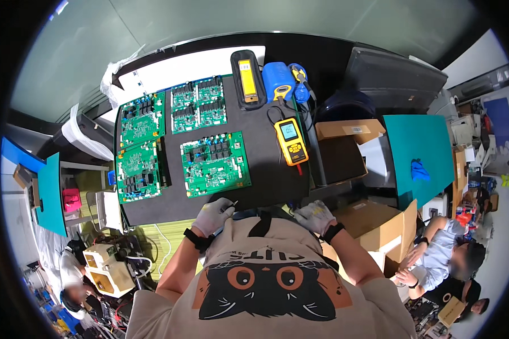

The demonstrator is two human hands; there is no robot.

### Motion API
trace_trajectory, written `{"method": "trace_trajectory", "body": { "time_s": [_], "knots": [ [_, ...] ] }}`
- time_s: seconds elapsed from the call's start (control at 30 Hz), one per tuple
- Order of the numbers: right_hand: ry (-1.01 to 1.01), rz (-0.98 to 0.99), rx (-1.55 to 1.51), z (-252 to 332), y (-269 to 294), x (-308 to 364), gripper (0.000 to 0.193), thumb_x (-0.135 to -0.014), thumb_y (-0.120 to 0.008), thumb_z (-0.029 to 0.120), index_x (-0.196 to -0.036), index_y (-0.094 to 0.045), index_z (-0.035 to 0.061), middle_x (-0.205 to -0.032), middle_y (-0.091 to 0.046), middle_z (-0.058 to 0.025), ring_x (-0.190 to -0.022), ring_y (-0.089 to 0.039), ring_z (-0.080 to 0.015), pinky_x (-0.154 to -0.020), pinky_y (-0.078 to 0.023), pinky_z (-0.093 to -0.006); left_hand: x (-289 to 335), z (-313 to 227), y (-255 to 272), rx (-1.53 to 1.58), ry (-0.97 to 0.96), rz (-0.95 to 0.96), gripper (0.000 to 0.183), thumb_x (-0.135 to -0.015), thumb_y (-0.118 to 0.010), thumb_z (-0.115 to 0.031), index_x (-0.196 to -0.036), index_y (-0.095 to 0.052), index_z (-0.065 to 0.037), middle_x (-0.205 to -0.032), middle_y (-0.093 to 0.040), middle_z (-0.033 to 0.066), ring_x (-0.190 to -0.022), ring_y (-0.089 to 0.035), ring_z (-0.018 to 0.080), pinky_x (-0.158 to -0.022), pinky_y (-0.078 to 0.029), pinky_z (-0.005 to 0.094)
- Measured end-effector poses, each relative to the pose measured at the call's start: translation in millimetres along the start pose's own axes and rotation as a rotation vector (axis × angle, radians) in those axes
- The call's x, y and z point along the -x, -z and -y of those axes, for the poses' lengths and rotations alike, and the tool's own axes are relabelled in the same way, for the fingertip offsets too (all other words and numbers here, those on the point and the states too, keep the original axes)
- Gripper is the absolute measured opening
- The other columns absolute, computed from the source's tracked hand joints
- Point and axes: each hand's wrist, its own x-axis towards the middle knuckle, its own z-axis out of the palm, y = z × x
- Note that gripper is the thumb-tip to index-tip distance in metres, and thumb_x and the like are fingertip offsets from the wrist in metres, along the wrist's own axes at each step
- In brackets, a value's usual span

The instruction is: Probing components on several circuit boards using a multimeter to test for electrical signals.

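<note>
Four green circuit boards (201, 183) lie flat, component side up, on the black worktop (268, 183); count is by top faces, can't tell if any are stacked. Lower-left board (136, 165) and upper-left board (143, 120) sit end to end along the left side, back board (198, 104) right of the upper one and looks split into sections, centre board (212, 164) by itself nearer the person.

Progress, as judged: layout looks done, handling of the boards looks not under way at this moment. Neither hand is on a board. Yellow handheld meter (292, 144) has its display lit, lying on the worktop's right side, apart from the centre board. Which boards are finished and which are left: can't tell, no visible marker separates them.

Pose: both forearms come up from the lower edge, elbows bent out, wrists banded in black. Gloved left hand (214, 217) is at the front edge, below the centre board, fingers curled and fairly narrow; small dark tip by the fingertips, can't tell if held. Gloved right hand (315, 217) is near the right front corner, palm down, fingers loosely bent inward; grip on anything unclear, fingertips meet dark clutter.
</note>
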Motion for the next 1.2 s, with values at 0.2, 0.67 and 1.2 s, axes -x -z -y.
{"method": "trace_trajectory", "body": {
  "time_s": [0.2, 0.67, 1.2],
  "knots": [
    [-0.001, -0.136, 0.034, -5, -3, 15, 0.03, -0.09, -0.05, 0.035, -0.095, -0.071, 0.0145, -0.092, -0.069, -0.0065, -0.094, -0.063, -0.0264, -0.089, -0.044, -0.0429, -4, -1, 2, 0.068, 0.136, -0.016, 0.029, -0.087, -0.067, -0.025, -0.105, -0.065, -0.003, -0.087, -0.07, 0.0167, -0.079, -0.069, 0.0285, -0.073, -0.054, 0.0374],
    [-0.081, -0.599, 0.045, -48, 10, 23, 0.022, -0.089, -0.057, 0.027, -0.083, -0.07, 0.0094, -0.082, -0.07, -0.0095, -0.082, -0.065, -0.0305, -0.079, -0.046, -0.0457, -14, 6, 10, 0.168, 0.181, -0.196, 0.027, -0.089, -0.065, -0.026, -0.101, -0.067, -0.002, -0.07, -0.066, 0.0098, -0.062, -0.064, 0.0149, -0.06, -0.051, 0.0305],
    [0.014, -0.203, -0.112, 28, 45, -98, 0.039, -0.091, -0.053, 0.044, -0.083, -0.065, 0.0073, -0.088, -0.067, -0.0139, -0.09, -0.063, -0.0335, -0.081, -0.048, -0.0459, -46, -15, 11, -0.099, 0.188, -0.629, 0.024, -0.087, -0.065, -0.025, -0.093, -0.067, -0.002, -0.079, -0.069, 0.0186, -0.074, -0.068, 0.0339, -0.065, -0.053, 0.0378]
  ]
}}
